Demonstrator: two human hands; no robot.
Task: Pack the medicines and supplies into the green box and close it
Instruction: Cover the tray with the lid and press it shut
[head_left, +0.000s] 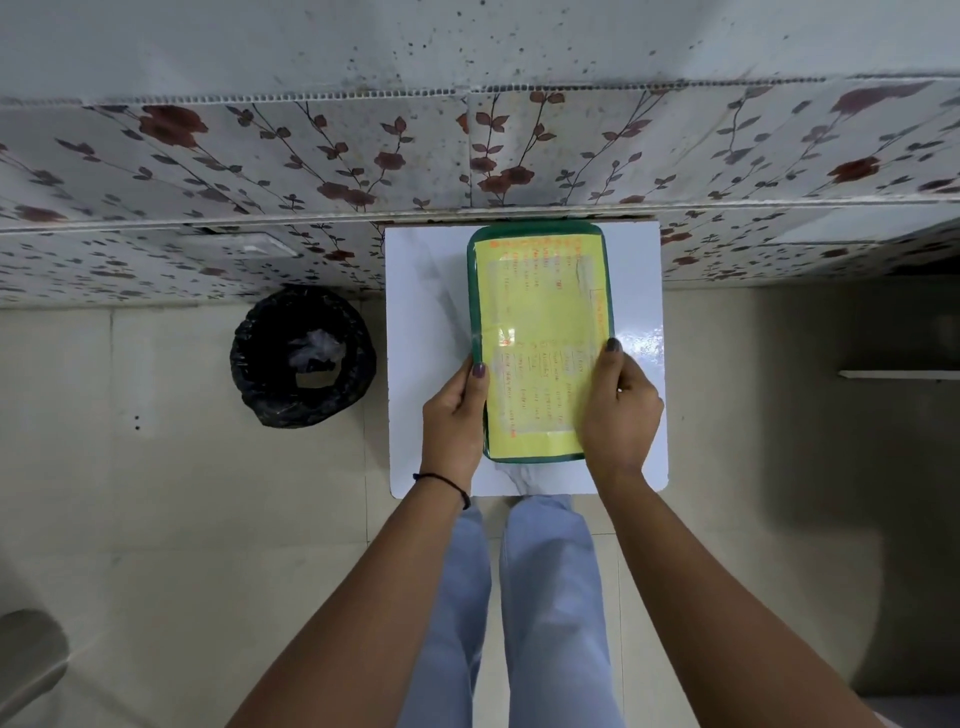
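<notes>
green box (540, 343) lid on, flat on white table (426, 312) | left hand (452, 415) gripping near-left edge | right hand (618, 410) gripping near-right edge | black bin (304, 358) on floor left of table

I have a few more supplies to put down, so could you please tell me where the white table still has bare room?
The white table is bare in a strip left of the green box, and a narrower one to its right. The near end is crowded: the left hand and right hand flank the box.
</notes>
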